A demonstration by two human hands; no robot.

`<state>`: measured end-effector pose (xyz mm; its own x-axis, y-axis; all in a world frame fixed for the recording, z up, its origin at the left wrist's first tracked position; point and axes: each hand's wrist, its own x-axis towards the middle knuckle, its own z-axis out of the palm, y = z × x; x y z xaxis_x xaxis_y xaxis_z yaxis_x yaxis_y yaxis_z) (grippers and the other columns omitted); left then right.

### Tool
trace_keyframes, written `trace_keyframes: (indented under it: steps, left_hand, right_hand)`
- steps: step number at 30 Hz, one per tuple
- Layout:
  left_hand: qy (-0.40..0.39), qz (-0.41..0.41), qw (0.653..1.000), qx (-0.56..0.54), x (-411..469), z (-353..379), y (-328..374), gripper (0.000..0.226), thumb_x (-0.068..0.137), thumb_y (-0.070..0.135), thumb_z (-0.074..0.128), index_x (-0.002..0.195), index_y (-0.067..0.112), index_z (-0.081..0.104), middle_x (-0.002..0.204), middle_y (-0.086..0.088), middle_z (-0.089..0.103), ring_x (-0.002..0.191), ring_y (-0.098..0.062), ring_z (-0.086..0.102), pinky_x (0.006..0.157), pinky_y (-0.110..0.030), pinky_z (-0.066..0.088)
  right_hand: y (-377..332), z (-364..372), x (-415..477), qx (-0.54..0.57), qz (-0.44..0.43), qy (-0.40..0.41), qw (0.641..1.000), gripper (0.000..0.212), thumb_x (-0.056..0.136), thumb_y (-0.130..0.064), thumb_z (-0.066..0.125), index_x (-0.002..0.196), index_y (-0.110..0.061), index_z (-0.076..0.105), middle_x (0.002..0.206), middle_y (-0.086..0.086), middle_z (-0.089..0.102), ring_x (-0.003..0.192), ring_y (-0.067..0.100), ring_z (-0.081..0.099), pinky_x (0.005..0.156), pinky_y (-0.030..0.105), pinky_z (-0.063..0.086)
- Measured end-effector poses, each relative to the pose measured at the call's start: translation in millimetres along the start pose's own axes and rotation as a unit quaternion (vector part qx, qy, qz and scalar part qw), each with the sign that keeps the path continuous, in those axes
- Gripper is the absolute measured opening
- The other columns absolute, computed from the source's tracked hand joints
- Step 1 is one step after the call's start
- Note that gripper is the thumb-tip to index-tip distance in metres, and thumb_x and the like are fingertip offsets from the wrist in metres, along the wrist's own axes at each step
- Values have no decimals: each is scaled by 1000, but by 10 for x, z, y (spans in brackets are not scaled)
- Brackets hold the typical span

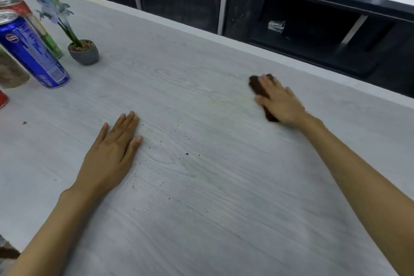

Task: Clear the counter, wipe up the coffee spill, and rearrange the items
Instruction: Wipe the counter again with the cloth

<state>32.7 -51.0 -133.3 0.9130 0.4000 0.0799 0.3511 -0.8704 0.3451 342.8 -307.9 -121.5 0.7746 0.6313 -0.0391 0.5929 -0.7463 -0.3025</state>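
My right hand (pixel 280 102) presses flat on a dark brown cloth (pixel 255 84) near the far edge of the grey wood-grain counter (pixel 201 208); the hand is blurred and covers most of the cloth. My left hand (pixel 112 154) lies palm down on the counter, fingers apart, holding nothing. Small dark coffee specks (pixel 187 153) dot the surface between the two hands. At the far left stand a blue can (pixel 33 51), a red-topped can (pixel 15 4) behind it, and a small potted plant (pixel 83 51).
A jar with brown contents (pixel 11 71) and a red object (pixel 3 98) sit at the left edge. Beyond the counter's far edge is a dark shelf unit (pixel 336 18) with a clear glass (pixel 276 26) lying on its side.
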Motion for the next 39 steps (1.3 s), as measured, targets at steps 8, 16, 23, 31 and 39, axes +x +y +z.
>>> trace_keyframes:
  steps: [8, 16, 23, 31, 39]
  left_hand:
    - [4, -7, 1000, 3, 7, 17, -28, 61, 90, 52, 9, 145, 28, 8, 153, 16, 4, 140, 4, -4, 118, -29, -1]
    - [-3, -13, 1000, 0, 0, -11, 2, 66, 86, 57, 3, 145, 28, 6, 154, 15, 3, 140, 5, -6, 118, -27, -3]
    - [2, -16, 1000, 2, 0, 4, 4, 66, 86, 57, 2, 145, 28, 6, 154, 15, 3, 140, 4, -5, 118, -28, -2]
    - [-1, -5, 1000, -7, -3, -17, -18, 66, 86, 57, 2, 145, 28, 6, 153, 16, 2, 140, 4, -4, 117, -26, -3]
    - [1, -1, 1000, -7, -2, -2, -34, 59, 91, 47, 12, 146, 25, 9, 153, 14, 4, 140, 3, -3, 118, -27, -2]
  right_hand:
    - [-1139, 333, 828, 23, -64, -16, 998, 59, 95, -45, 28, 147, -24, 9, 158, -3, 7, 145, 20, 0, 117, 45, 0]
    - [-1109, 483, -69, 15, -310, -69, 948, 61, 91, -57, 24, 145, -40, -1, 155, -20, 1, 139, -2, -8, 112, 29, -7]
    - [-624, 135, 987, 5, -29, -39, 999, 59, 96, -43, 29, 148, -26, 5, 158, -6, 2, 145, 14, -2, 117, 44, 1]
    - [-1869, 624, 496, -1, -288, -85, 954, 60, 95, -42, 33, 147, -31, 7, 158, -9, 7, 145, 13, 0, 115, 40, -3]
    - [-371, 87, 213, 13, -86, -38, 996, 57, 96, -37, 35, 146, -34, 8, 158, -7, 7, 144, 9, 4, 117, 41, 5]
